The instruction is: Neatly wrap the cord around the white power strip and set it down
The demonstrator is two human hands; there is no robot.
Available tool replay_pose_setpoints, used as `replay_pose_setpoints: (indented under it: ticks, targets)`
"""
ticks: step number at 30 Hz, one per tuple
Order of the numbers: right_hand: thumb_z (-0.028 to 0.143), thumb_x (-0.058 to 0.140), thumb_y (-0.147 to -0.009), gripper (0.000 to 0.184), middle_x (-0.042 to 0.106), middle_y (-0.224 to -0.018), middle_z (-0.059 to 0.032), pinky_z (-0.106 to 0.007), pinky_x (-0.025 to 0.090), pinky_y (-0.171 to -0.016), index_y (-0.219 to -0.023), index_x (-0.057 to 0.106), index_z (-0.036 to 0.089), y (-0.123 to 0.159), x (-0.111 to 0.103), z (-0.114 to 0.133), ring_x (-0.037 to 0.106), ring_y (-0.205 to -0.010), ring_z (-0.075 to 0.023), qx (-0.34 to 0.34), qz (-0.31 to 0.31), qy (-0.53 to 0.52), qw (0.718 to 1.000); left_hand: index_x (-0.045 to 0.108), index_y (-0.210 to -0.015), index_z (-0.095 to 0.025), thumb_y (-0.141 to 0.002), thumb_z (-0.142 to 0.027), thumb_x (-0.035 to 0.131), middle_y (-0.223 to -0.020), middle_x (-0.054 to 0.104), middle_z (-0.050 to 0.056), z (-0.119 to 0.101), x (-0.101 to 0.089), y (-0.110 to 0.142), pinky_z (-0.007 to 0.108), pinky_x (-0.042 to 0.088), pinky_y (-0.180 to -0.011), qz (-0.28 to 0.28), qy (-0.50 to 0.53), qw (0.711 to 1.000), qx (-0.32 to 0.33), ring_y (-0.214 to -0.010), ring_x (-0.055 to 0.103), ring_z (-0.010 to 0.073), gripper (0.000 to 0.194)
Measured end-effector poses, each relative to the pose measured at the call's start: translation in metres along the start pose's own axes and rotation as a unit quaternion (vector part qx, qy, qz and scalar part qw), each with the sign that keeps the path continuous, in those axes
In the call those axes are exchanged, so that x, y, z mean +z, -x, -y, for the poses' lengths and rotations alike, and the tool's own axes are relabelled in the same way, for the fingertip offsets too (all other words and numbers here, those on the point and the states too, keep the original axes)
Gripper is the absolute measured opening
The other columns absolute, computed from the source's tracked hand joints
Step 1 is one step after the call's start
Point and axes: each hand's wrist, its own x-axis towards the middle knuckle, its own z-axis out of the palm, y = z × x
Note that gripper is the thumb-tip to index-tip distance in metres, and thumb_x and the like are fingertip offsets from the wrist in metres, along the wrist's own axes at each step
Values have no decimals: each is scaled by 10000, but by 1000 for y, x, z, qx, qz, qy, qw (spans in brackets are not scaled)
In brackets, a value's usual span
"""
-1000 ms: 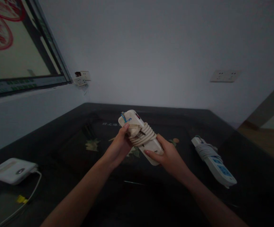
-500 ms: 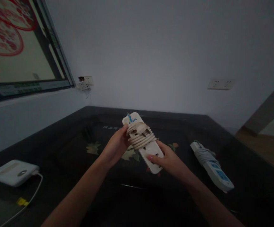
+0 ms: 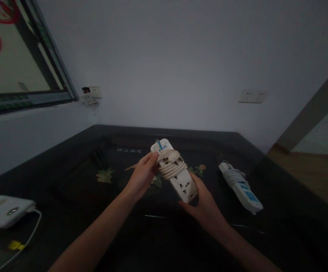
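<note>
A white Philips power strip [image 3: 182,184] is held tilted above the dark table, its far end pointing up and left. Its own cream cord [image 3: 170,169] is wound several times round the middle, with the plug [image 3: 172,155] lying on the coils. A blue tie hangs at the far end. My left hand [image 3: 145,170] grips the strip's upper left edge beside the coils, thumb on top. My right hand [image 3: 202,194] cradles the lower right end; its fingers pass behind the strip and its thumb lies off the face by the near corner.
A second power strip [image 3: 242,189], wrapped in grey cord, lies on the black table [image 3: 118,234] at the right. At the left sits a white box-shaped device [image 3: 6,211] with a white cable [image 3: 35,231]. Wall sockets [image 3: 252,96] and a window [image 3: 16,56] lie beyond.
My right thumb has come off the strip's face to its near corner, baring the socket holes. The strip has shifted slightly right in view, while the surroundings have slid left.
</note>
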Motion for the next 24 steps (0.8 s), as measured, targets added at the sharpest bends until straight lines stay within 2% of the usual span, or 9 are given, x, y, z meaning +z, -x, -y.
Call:
replay_pose_setpoints:
  ticks: [4, 6, 8, 10, 15, 19, 21, 24]
  targets:
    - [258, 679, -715, 782, 451, -1401, -150, -476, 341, -1079, -1393, 295, 195, 30, -17, -11, 423, -1303, -276, 26, 13, 41, 999, 691, -842, -149, -766, -345, 696, -854, 712, 41, 21, 8, 8, 208, 481, -635, 4, -37, 999, -32, -754, 626, 150, 211]
    - [271, 692, -717, 835, 424, -1431, -143, -474, 363, -1069, -1425, 253, 214, 44, -25, -17, 423, -1307, -276, 43, 21, 59, 997, 669, -991, -187, -781, -316, 689, -929, 709, 40, 33, 11, 13, 216, 497, -650, 5, -29, 998, -49, -794, 636, 157, 247]
    - [274, 704, -719, 873, 424, -1437, -133, -481, 388, -1052, -1448, 226, 237, 55, -31, -23, 435, -1299, -281, 46, 30, 74, 996, 593, -1162, -246, -800, -277, 681, -1002, 700, 37, 45, 12, 16, 225, 513, -668, 9, -12, 998, -66, -807, 641, 151, 374]
    - [261, 714, -723, 842, 462, -1411, -122, -474, 425, -1024, -1440, 273, 250, 62, -36, -29, 471, -1270, -283, 38, 39, 82, 995, 542, -1224, -284, -820, -251, 664, -1037, 690, 30, 58, 11, 17, 231, 525, -678, 4, 2, 996, -90, -803, 646, 139, 423]
    - [195, 743, -706, 689, 488, -1380, -114, -382, 539, -892, -1333, 462, 251, 65, -46, -40, 565, -1167, -263, 29, 56, 48, 997, 584, -1134, -237, -853, -226, 618, -952, 688, 31, 87, 8, 2, 223, 528, -601, -31, 13, 985, -168, -668, 645, 114, 283]
    - [123, 736, -696, 638, 551, -1312, -106, -403, 490, -957, -1285, 515, 236, 60, -56, -50, 557, -1176, -247, 36, 33, 42, 998, 577, -1133, -222, -857, -209, 605, -872, 682, 31, 104, 17, -16, 229, 517, -564, -17, 1, 982, -188, -606, 628, 114, 278]
    - [111, 749, -677, 645, 568, -1295, -105, -434, 437, -1015, -1273, 530, 227, 58, -61, -55, 544, -1194, -253, 47, 25, 57, 997, 575, -1139, -223, -858, -202, 595, -867, 676, 29, 112, 26, -25, 230, 512, -560, -9, -5, 981, -192, -617, 627, 119, 283]
    - [109, 734, -688, 639, 559, -1314, -100, -448, 420, -1027, -1280, 529, 237, 56, -70, -61, 541, -1200, -255, 61, 11, 80, 995, 580, -1130, -219, -852, -176, 579, -872, 667, 26, 126, 42, -40, 211, 488, -538, 2, -14, 980, -196, -625, 615, 114, 282]
